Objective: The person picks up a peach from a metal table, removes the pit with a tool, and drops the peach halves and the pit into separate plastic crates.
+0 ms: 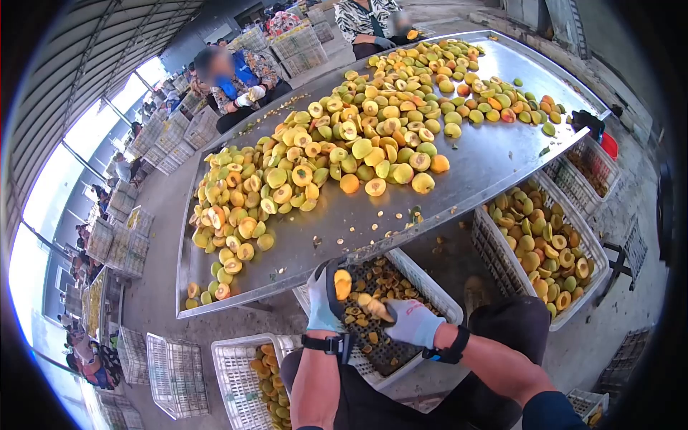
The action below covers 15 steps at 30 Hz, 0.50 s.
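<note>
My left hand (326, 295), in a pale blue and grey glove with dark fingers, is closed around a cut orange apricot half (342, 284). My right hand (410, 320), gloved likewise, is closed just to its right, fingertips pointing at the fruit. Whether it holds a small tool is too unclear to make out. Both hands are over a white crate (437, 299) holding brown pits and scraps (383, 283). Beyond them, a metal table (466, 168) bears a large heap of yellow-green and orange apricot halves (358, 147).
On the right stands a crate of apricot halves (545, 244); another crate (229, 362) with fruit is at lower left. The table's front edge (401, 240) runs just past my hands. Co-workers (251, 82) sit across the table. Stacked crates (175, 132) line the left.
</note>
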Available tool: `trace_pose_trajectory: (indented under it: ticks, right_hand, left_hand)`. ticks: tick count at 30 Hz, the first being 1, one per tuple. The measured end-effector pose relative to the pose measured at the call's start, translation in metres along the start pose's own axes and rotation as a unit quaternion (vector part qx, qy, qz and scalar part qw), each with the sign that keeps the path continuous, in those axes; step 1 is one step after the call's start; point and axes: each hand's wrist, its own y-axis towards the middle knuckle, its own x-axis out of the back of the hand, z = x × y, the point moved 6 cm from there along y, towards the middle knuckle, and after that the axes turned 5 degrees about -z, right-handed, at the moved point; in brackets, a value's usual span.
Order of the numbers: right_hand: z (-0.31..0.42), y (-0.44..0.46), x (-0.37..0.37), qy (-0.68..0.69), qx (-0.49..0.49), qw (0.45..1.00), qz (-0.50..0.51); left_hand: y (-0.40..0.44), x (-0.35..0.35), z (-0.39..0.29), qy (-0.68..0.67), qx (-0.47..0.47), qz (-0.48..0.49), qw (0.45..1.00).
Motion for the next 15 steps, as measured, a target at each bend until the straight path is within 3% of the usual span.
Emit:
trace_pose_trajectory:
  ticks: [1,2,6,7,8,9,10,12,14,15]
  right_hand:
    - [-0.001,0.000,0.009,0.045,0.029,0.998,-0.029]
    - [0.001,0.000,0.018,0.088,0.060,0.993,-0.057]
    - [-0.012,0.009,0.006,0.047,0.038,0.995,-0.077]
    - [-0.010,0.008,0.002,0.045,0.047,0.995,-0.073]
    - [-0.006,0.008,0.001,0.006,0.045,0.997,-0.060]
    - [0.003,0.002,0.008,-0.015,0.042,0.998,-0.036]
    - [0.003,0.002,0.004,-0.035,0.044,0.998,-0.031]
    - [0.007,-0.007,0.006,-0.071,0.032,0.997,-0.009]
    - [0.014,-0.015,0.012,-0.109,0.020,0.994,-0.015]
    - [0.016,-0.018,0.015,-0.117,0.019,0.993,0.002]
  left_hand:
    - [-0.007,-0.004,0.022,-0.198,0.216,0.015,0.956]
    - [-0.022,-0.013,0.035,-0.379,0.411,0.027,0.828]
    - [-0.037,-0.004,-0.002,-0.389,0.359,0.177,0.830]
    - [-0.044,-0.011,0.005,-0.372,0.309,0.204,0.851]
    - [-0.041,-0.006,-0.007,-0.301,0.309,0.228,0.873]
    - [-0.050,-0.006,-0.007,-0.290,0.404,0.246,0.832]
    - [-0.053,-0.011,-0.006,-0.321,0.373,0.256,0.832]
    - [-0.048,-0.013,-0.013,-0.229,0.259,0.277,0.896]
    - [-0.063,-0.023,0.005,-0.001,0.231,0.292,0.928]
    - [-0.061,-0.027,0.006,-0.004,0.224,0.290,0.930]
